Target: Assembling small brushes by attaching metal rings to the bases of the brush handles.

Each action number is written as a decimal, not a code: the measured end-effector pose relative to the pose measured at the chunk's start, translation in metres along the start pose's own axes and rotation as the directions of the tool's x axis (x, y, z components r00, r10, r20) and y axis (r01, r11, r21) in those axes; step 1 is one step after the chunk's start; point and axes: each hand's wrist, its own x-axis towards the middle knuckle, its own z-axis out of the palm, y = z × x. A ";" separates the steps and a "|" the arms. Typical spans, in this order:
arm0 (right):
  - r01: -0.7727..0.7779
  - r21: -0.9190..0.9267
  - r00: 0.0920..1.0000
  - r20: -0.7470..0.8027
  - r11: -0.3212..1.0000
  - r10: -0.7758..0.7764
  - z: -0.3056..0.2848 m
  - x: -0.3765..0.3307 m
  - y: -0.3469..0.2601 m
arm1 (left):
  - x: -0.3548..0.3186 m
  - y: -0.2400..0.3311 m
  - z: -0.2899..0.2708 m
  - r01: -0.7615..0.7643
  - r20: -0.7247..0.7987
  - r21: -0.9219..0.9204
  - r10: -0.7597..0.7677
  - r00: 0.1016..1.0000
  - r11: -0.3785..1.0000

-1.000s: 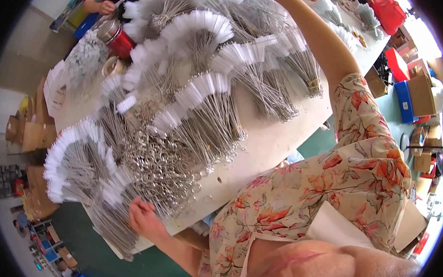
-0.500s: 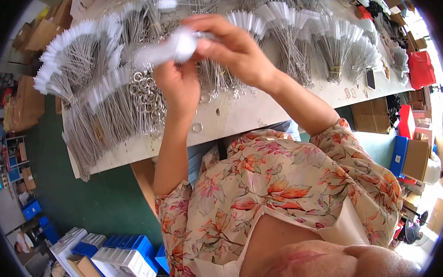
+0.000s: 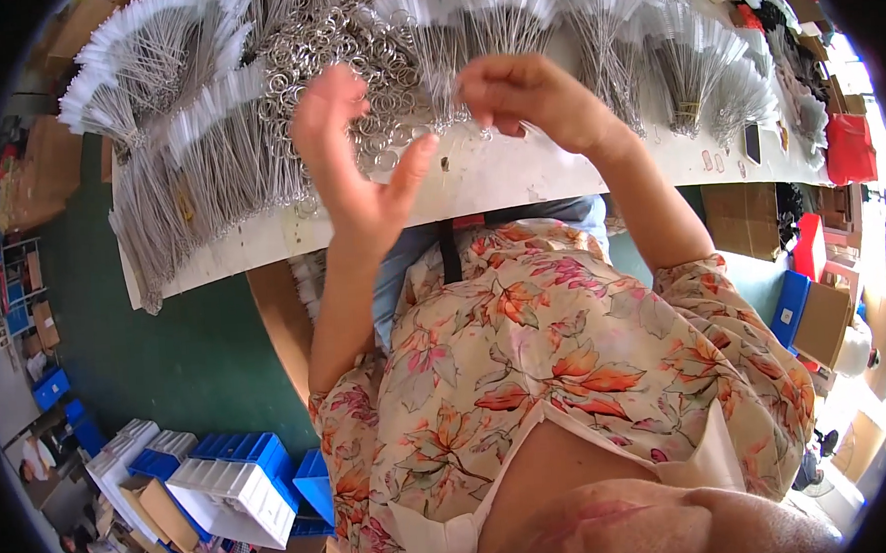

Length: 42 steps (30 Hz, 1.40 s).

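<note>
Head view: 2 hands raised over the white table point(image 3: 518, 177) edge. Left hand point(image 3: 357, 166) spread, palm open, empty. Right hand point(image 3: 529, 97) fingers curled together; cannot tell whether it pinches anything. Pile of metal rings point(image 3: 351, 56) lies just beyond both hands, left hand nearer. Rings small, silvery, loosely heaped between fanned wire bundles point(image 3: 205, 139).

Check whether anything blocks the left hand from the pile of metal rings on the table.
Nothing visible does. The left hand is raised, open, just in front of the metal rings; only air lies between them. The right hand stays off to the side.
</note>
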 end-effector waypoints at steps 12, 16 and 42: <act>-0.313 0.014 0.877 0.388 0.950 0.283 0.023 -0.025 0.008 | -0.016 0.020 -0.013 0.212 0.388 -0.248 -0.104 0.916 0.945; -0.480 0.056 0.796 0.447 0.875 0.408 0.007 -0.038 0.013 | -0.002 0.019 -0.006 0.226 0.586 -0.292 -0.013 0.810 0.929; 0.406 -0.260 0.871 -0.181 0.876 -0.457 0.033 0.008 0.005 | 0.014 0.001 0.021 0.500 -0.015 -0.566 -0.614 0.789 0.656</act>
